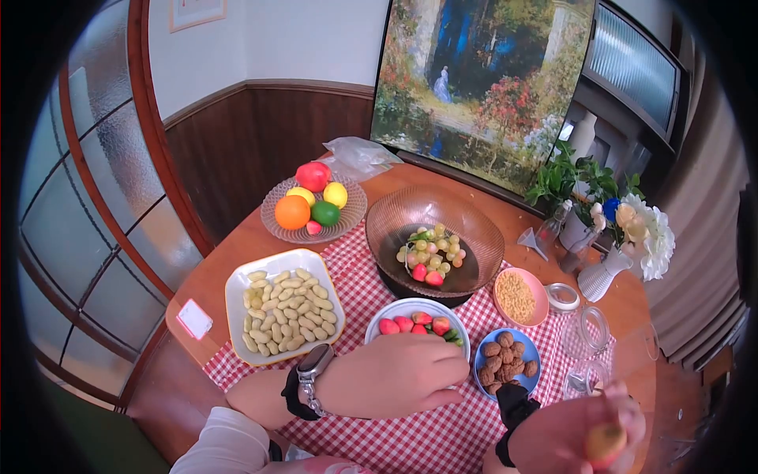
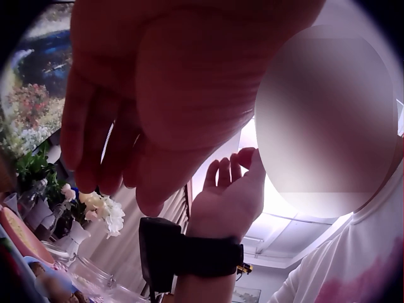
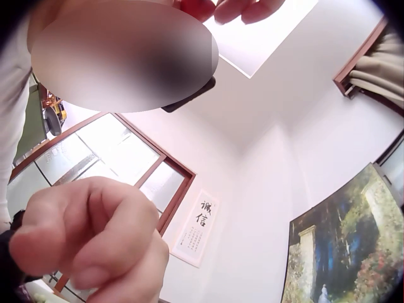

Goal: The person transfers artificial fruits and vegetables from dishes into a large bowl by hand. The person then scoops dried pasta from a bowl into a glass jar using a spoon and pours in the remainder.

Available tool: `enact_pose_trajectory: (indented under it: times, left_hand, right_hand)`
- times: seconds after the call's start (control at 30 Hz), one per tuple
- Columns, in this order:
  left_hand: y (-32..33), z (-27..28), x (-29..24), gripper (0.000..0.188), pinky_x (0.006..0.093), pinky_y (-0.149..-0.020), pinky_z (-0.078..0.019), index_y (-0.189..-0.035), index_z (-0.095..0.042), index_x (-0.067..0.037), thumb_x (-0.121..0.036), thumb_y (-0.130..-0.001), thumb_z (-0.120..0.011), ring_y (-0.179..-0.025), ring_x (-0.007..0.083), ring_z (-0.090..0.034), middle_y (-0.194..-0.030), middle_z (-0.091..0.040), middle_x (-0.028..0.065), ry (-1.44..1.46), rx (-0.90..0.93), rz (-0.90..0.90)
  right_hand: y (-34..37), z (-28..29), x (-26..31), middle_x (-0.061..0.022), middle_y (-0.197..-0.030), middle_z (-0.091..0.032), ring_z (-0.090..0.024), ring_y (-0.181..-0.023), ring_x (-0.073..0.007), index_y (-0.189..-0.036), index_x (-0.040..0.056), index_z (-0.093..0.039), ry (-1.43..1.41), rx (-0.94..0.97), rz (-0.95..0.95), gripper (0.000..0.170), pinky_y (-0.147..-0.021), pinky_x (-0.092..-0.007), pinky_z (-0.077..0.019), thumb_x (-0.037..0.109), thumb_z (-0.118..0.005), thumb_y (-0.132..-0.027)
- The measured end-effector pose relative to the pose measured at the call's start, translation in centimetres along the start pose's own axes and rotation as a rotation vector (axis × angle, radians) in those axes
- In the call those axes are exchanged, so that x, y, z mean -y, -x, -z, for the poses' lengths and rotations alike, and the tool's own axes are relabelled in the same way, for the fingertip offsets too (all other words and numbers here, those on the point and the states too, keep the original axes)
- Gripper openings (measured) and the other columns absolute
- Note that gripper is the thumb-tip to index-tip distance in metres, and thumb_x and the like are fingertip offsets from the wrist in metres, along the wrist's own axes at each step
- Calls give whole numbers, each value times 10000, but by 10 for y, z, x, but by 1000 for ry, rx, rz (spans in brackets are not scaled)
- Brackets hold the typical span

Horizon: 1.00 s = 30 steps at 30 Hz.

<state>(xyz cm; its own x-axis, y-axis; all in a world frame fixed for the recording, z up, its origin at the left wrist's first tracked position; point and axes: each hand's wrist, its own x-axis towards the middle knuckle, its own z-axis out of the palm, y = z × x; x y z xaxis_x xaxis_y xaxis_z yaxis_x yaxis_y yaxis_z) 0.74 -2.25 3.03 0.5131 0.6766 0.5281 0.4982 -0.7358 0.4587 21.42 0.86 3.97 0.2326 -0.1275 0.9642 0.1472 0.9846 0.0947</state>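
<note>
At the front right in the head view, my right hand holds a small red-and-yellow round fruit in its fingers. Motion blurs it, so I cannot tell its kind; a bit of red shows by the fingertips in the right wrist view. My left hand stretches palm down across the front of a white bowl of small red and green fruits, covering part of it. Its fingers are relaxed, with nothing in them. Just beyond its fingertips is a blue plate of walnuts.
A square dish of peanuts stands left. Behind are a glass fruit plate and a large glass bowl with grapes. On the right are a pink bowl, open glass jars and flower vases.
</note>
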Motion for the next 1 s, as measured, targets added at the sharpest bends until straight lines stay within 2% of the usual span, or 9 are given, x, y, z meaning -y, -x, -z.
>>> enact_pose_trajectory:
  times: [0.27, 0.33, 0.4, 0.5, 0.57, 0.67, 0.8, 0.87, 1.0]
  left_hand:
    - [1, -2, 1, 225, 339, -679, -508, -878, -583, -67, -261, -877, -695, -800, 240, -615, -865, -589, 67, -73, 75, -20]
    - [1, -2, 0, 230, 338, -672, -507, -873, -582, -66, -266, -877, -694, -791, 241, -614, -856, -587, 68, -83, 83, -19]
    - [1, -2, 0, 236, 338, -666, -505, -869, -580, -65, -271, -877, -694, -782, 243, -613, -848, -584, 70, -95, 90, -18]
    - [1, -2, 4, 234, 339, -654, -501, -868, -578, -64, -271, -879, -688, -767, 247, -607, -832, -577, 69, -132, 90, -62]
    - [0, -3, 6, 235, 347, -654, -503, -871, -580, -61, -275, -883, -676, -763, 258, -605, -833, -579, 75, -166, 109, -80]
    - [1, -14, 16, 194, 388, -697, -503, -932, -591, -28, -205, -871, -642, -770, 274, -623, -841, -590, 106, -171, 220, 59]
    - [6, -37, 31, 269, 378, -677, -512, -994, -597, -53, -273, -860, -674, -813, 263, -627, -870, -613, 90, -287, 248, 123]
    - [5, -41, 32, 288, 392, -688, -516, -1044, -595, -52, -239, -844, -681, -830, 273, -635, -880, -624, 101, -403, 416, 192]
    - [9, -45, 39, 256, 398, -704, -522, -1030, -604, -47, -197, -835, -676, -833, 289, -648, -893, -629, 121, -347, 431, 173]
  right_hand:
    - [0, -1, -11, -174, -1095, -591, -608, -884, -281, -1177, 91, -551, 65, -186, 205, 298, -795, -424, -501, 315, -403, -1049]
    - [11, 8, -9, -201, -1199, -541, -580, -1015, -316, -1095, 14, -550, 403, 183, -203, 298, -922, -437, -446, 89, -678, -837]
    - [0, -20, -25, -199, -1250, -528, -550, -1117, -320, -1049, -1, -595, 545, 396, -434, 238, -948, -417, -440, 3, -649, -817]
    - [2, -16, -24, -198, -1195, -544, -552, -1082, -299, -1034, -12, -581, 520, 356, -450, 215, -935, -397, -443, -40, -616, -823]
    - [1, -13, -16, -187, -1121, -559, -558, -1012, -261, -995, -24, -573, 405, 171, -480, 164, -900, -362, -451, -53, -594, -835]
    - [-5, -17, -12, -168, -1028, -576, -560, -940, -235, -956, -31, -569, 327, 163, -529, 114, -864, -347, -456, -50, -587, -845]
    - [-4, -14, -12, -154, -960, -594, -568, -909, -226, -949, -46, -565, 311, 246, -536, 100, -829, -334, -461, -53, -580, -850]
    - [-5, -14, -11, -140, -893, -605, -580, -849, -214, -940, -52, -564, 264, 265, -607, 90, -801, -316, -465, -59, -576, -851]
    - [-4, -15, -9, -118, -858, -618, -590, -771, -194, -936, -45, -574, 281, 272, -639, 87, -747, -292, -473, -48, -590, -851]
